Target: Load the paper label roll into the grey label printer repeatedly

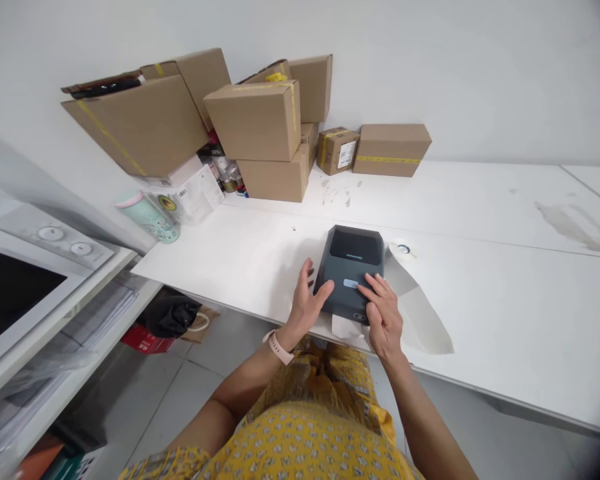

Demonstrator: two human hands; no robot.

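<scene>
A dark grey label printer (339, 272) with a black glossy panel on top and a small light window lies near the table's front edge. White paper (347, 327) sticks out from its front. My left hand (307, 299) is at the printer's left side, fingers apart, the thumb over its top edge. Over the right front part of the lid rests my right hand (384, 313), fingers stretched out, one fingertip beside the light window. Neither hand is wrapped round the printer. To its right lies a long pale paper sheet (423, 313), with a small round roll (404, 249) at its far end.
Stacked cardboard boxes (260, 123) stand at the back left, with two smaller boxes (393, 150) along the wall. A mint-green tumbler (150, 217) leans near the table's left end. Left of the table, a white microwave (50, 247) sits on a shelf unit.
</scene>
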